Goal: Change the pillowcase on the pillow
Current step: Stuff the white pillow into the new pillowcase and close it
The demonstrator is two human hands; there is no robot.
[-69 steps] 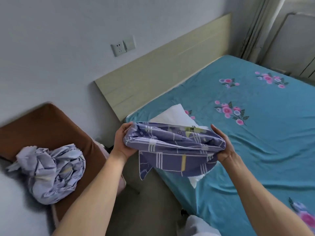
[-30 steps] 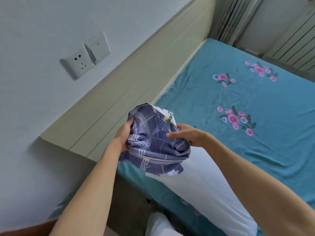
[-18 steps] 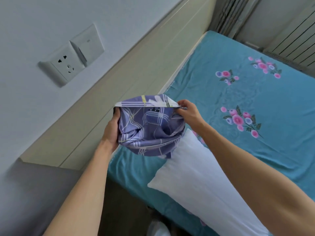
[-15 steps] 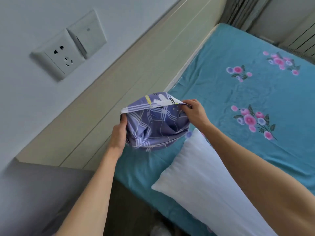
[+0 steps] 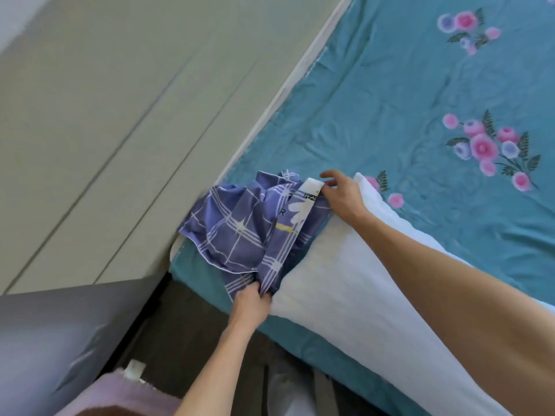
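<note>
The bare white pillow lies on the teal bed, its long axis running from the lower right of the view up toward the headboard, so its short far end faces the bunched purple checked pillowcase that lies just beyond it at the bed's head corner. The left hand pinches a gathered edge of the pillowcase at the pillow's near corner; the right hand pinches the opposite edge against the far corner, fingers curled on the fabric. Both hands sit equally close to that end, one at each corner. The opening looks ready to be drawn back along the pillow's length, toward the person.
</note>
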